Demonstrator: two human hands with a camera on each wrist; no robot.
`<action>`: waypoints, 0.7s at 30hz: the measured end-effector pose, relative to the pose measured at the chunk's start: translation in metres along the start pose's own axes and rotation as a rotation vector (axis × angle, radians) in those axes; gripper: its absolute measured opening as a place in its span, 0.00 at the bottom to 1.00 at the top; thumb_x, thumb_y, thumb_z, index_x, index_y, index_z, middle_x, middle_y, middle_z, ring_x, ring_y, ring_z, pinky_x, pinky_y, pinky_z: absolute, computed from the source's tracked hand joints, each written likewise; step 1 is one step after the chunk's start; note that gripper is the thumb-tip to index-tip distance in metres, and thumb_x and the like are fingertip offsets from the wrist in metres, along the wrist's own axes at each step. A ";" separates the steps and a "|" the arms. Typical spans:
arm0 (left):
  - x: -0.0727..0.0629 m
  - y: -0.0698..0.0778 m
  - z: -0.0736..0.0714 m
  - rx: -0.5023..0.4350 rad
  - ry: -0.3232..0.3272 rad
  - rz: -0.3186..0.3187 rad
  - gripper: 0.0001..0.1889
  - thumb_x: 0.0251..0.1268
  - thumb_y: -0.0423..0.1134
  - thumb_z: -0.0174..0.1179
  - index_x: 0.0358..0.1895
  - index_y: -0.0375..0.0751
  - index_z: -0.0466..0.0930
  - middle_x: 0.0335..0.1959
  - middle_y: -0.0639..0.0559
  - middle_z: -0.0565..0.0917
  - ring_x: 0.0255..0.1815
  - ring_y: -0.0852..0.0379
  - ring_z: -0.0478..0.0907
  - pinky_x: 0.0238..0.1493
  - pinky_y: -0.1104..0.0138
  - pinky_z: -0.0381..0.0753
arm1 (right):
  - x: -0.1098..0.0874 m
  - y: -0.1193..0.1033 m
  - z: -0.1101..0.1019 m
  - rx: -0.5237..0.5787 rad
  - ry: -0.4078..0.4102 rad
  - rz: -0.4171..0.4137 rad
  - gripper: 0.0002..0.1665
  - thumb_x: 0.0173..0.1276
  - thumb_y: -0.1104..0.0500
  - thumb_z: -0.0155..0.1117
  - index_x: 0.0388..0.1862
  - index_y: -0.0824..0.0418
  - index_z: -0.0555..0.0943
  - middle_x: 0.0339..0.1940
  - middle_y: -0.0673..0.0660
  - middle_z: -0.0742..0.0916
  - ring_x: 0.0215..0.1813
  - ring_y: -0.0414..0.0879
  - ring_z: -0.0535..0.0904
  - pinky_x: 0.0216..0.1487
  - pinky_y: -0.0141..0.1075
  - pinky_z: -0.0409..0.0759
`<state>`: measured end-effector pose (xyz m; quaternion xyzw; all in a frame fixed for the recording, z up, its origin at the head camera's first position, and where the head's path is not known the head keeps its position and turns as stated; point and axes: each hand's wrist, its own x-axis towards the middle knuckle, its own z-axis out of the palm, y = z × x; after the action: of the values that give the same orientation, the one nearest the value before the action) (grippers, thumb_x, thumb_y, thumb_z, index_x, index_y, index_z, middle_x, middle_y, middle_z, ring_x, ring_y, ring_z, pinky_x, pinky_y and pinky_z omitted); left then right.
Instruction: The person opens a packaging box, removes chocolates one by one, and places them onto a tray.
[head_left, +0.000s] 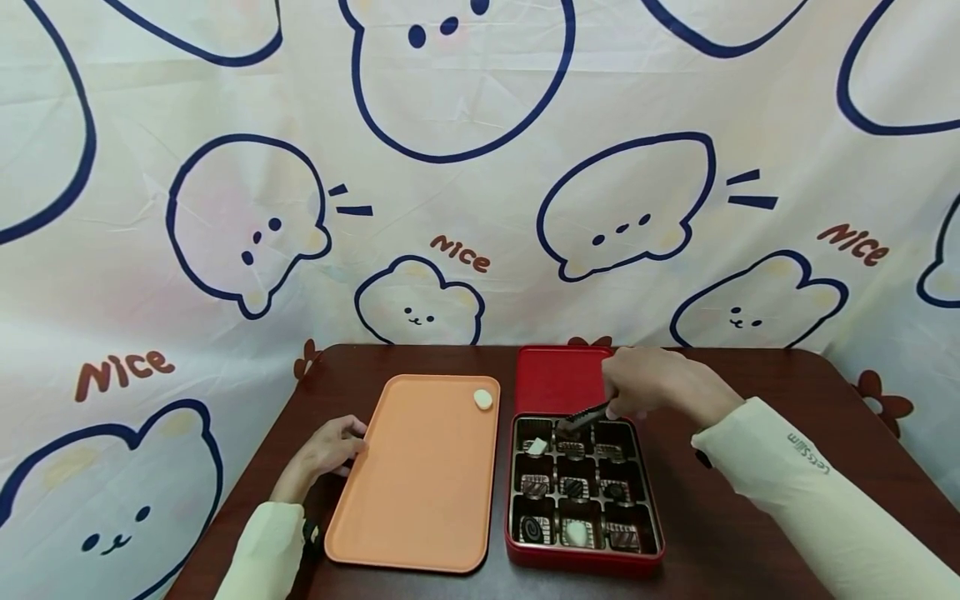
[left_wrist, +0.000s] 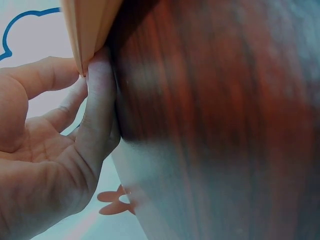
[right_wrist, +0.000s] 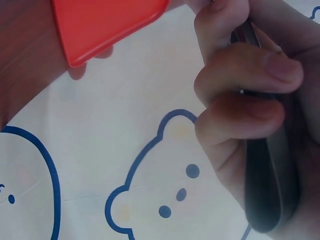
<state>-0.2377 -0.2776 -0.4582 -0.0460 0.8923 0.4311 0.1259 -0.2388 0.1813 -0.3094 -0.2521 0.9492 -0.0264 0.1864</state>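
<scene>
My left hand [head_left: 333, 446] pinches the left edge of the orange tray [head_left: 420, 475]; the left wrist view has thumb and fingers at the tray's rim [left_wrist: 90, 30]. A white oval piece [head_left: 483, 400] lies in the tray's far right corner. My right hand [head_left: 637, 383] grips dark-handled tongs [right_wrist: 265, 185], fingers curled round the handle. The tips of the tongs [head_left: 572, 425] reach over the back row of a red box [head_left: 585, 560], near the middle compartment. Chocolates sit in the box's compartments, among them a dark swirl [head_left: 531, 529] and a white piece [head_left: 576, 533].
Behind the box lies its red lid [head_left: 562, 379], partly covered by my right hand. Tray, box and lid stand on a dark brown wooden table [head_left: 720, 500]. A white cloth [head_left: 510, 208] printed with bear outlines hangs at the table's far side.
</scene>
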 end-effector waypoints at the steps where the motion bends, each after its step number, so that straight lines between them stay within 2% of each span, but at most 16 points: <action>1: 0.000 0.000 0.000 -0.001 0.001 -0.001 0.10 0.69 0.31 0.56 0.50 0.30 0.74 0.38 0.39 0.83 0.34 0.51 0.83 0.32 0.55 0.86 | 0.000 -0.001 -0.002 0.006 -0.002 -0.004 0.25 0.67 0.56 0.69 0.08 0.51 0.77 0.09 0.47 0.79 0.16 0.40 0.73 0.19 0.32 0.60; 5: 0.001 -0.002 0.000 -0.002 -0.001 0.002 0.11 0.68 0.31 0.56 0.49 0.30 0.74 0.38 0.39 0.83 0.34 0.51 0.83 0.33 0.56 0.86 | 0.003 -0.003 -0.006 0.024 -0.012 -0.011 0.25 0.67 0.56 0.69 0.09 0.51 0.76 0.09 0.48 0.78 0.16 0.39 0.72 0.18 0.31 0.58; 11: 0.001 -0.003 -0.001 -0.012 -0.007 0.019 0.11 0.67 0.31 0.55 0.50 0.30 0.74 0.38 0.40 0.83 0.33 0.51 0.83 0.32 0.56 0.85 | 0.013 -0.007 -0.013 0.018 0.001 -0.060 0.20 0.66 0.56 0.70 0.13 0.50 0.81 0.09 0.46 0.74 0.14 0.38 0.66 0.20 0.31 0.63; 17: 0.002 -0.004 -0.001 -0.013 -0.001 0.015 0.11 0.67 0.31 0.56 0.50 0.31 0.74 0.37 0.40 0.83 0.33 0.52 0.83 0.32 0.56 0.86 | 0.028 -0.015 -0.019 0.019 0.000 -0.091 0.18 0.67 0.55 0.69 0.15 0.50 0.83 0.11 0.48 0.78 0.15 0.39 0.69 0.22 0.31 0.68; 21: 0.002 -0.004 0.000 -0.007 0.004 0.012 0.11 0.67 0.31 0.56 0.50 0.31 0.74 0.37 0.41 0.83 0.33 0.52 0.83 0.32 0.56 0.86 | 0.039 -0.020 -0.021 0.020 0.009 -0.117 0.21 0.68 0.55 0.69 0.13 0.52 0.80 0.11 0.48 0.78 0.16 0.38 0.70 0.24 0.30 0.69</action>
<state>-0.2385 -0.2800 -0.4619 -0.0421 0.8913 0.4348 0.1215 -0.2683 0.1437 -0.3007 -0.3050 0.9334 -0.0479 0.1828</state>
